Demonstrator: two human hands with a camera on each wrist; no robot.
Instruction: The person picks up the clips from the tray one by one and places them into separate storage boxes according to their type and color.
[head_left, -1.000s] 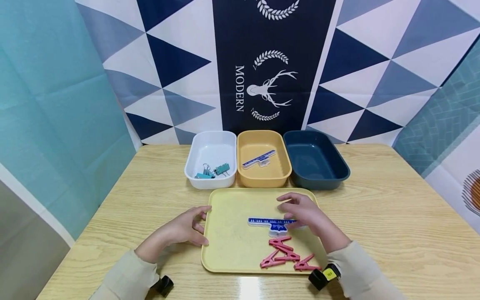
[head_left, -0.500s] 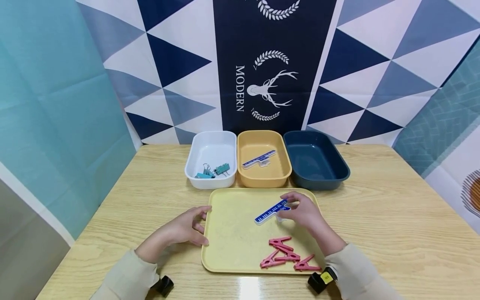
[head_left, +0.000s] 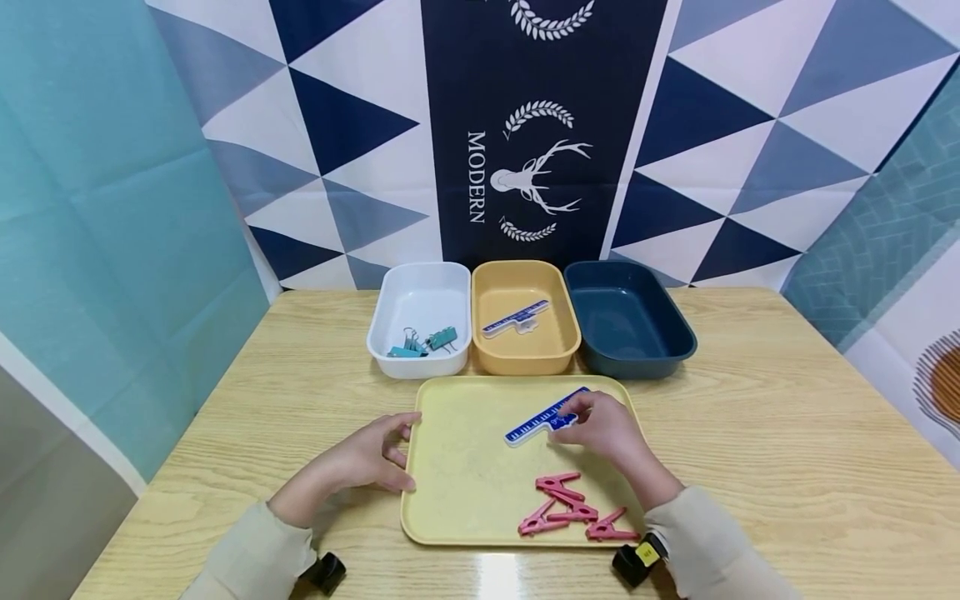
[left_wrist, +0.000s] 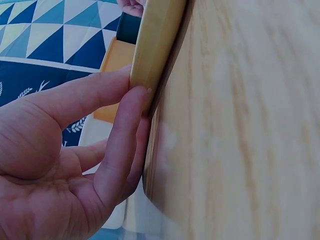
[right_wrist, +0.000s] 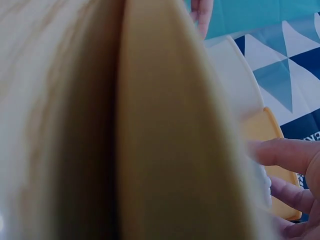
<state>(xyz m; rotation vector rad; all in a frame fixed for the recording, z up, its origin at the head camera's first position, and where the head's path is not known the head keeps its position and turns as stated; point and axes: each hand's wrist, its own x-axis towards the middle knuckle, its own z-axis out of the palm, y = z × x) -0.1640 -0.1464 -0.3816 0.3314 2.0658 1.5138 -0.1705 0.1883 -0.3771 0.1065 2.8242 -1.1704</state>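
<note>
My right hand [head_left: 609, 427] pinches a blue-and-white music clip [head_left: 546, 417] printed with piano keys, gripping its handle with thumb and fingers. The clip lies slanted over the right half of the yellow tray [head_left: 457, 492]; whether it touches the tray I cannot tell. In the right wrist view the tray edge [right_wrist: 170, 125] hides most of the clip, with my right fingers [right_wrist: 287, 155] beside it. My left hand [head_left: 369, 454] rests against the tray's left edge, its fingers relaxed. The left wrist view shows left fingertips [left_wrist: 137, 95] touching the rim. Several pink clothespins [head_left: 573, 508] lie at the tray's near right.
Behind the tray stand three bins side by side: a white bin [head_left: 382, 354] with teal binder clips [head_left: 441, 337], an orange-yellow bin [head_left: 525, 365] with another piano-key clip [head_left: 516, 319], and a dark blue bin [head_left: 630, 312]. All stand on the wooden table [head_left: 787, 433].
The right hand has taken hold of the music clip, which lay level on the tray and is now slanted, slightly farther back. The left hand has stayed at the tray edge.
</note>
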